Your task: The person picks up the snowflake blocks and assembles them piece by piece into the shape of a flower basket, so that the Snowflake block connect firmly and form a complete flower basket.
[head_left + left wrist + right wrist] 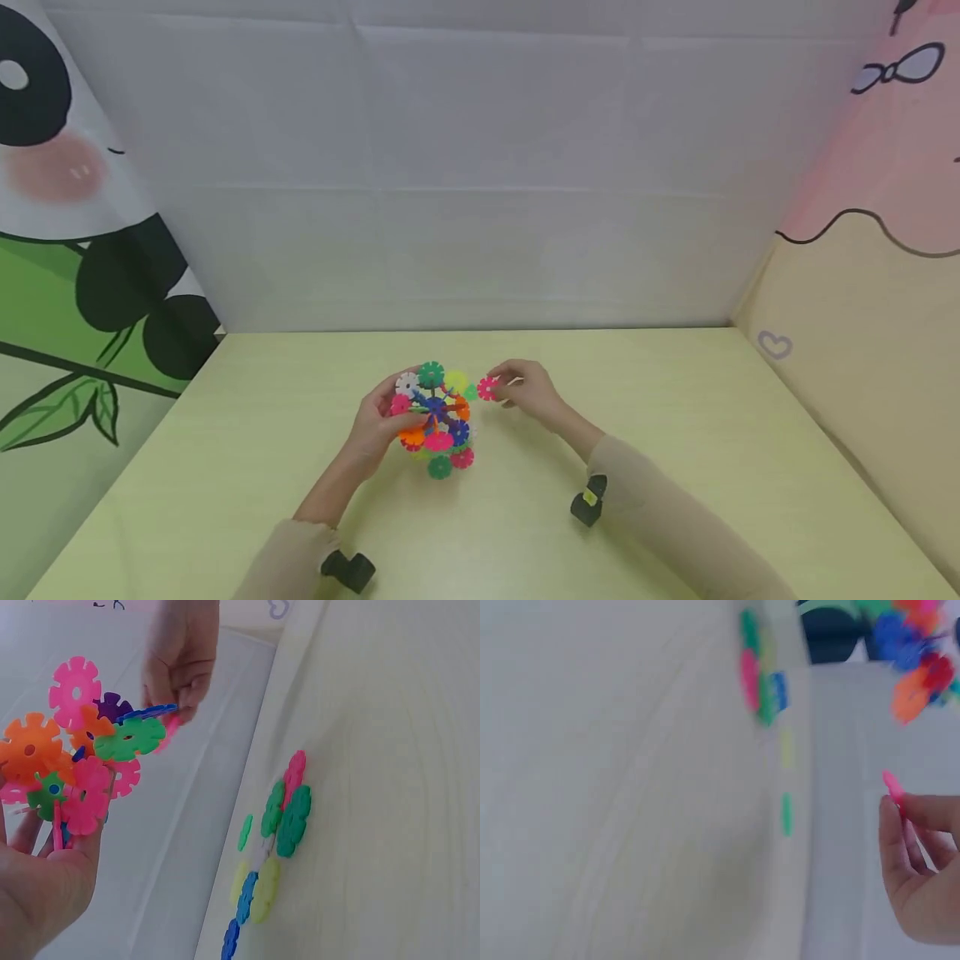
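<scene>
My left hand (pixel 375 421) grips a ball-like cluster (pixel 437 407) of interlocked, notched plastic discs in pink, orange, green, blue and purple, held up over the table. Its thumb lies across the near side of the cluster, and part of the fingers is hidden behind it. To the right, my right hand (pixel 528 392) pinches a single pink notched disc (pixel 487 387) between thumb and fingertips. In the right wrist view this pink disc (pixel 893 789) appears edge-on, with a gap between it and the cluster (pixel 911 656).
Several loose discs lie on the pale table (pixel 637 500), among them a green disc (pixel 294 821), a yellow disc (pixel 265 891) and a blue disc (pixel 230 939). A white sheet (pixel 480 208) stands behind the table, with cartoon-printed panels at both sides.
</scene>
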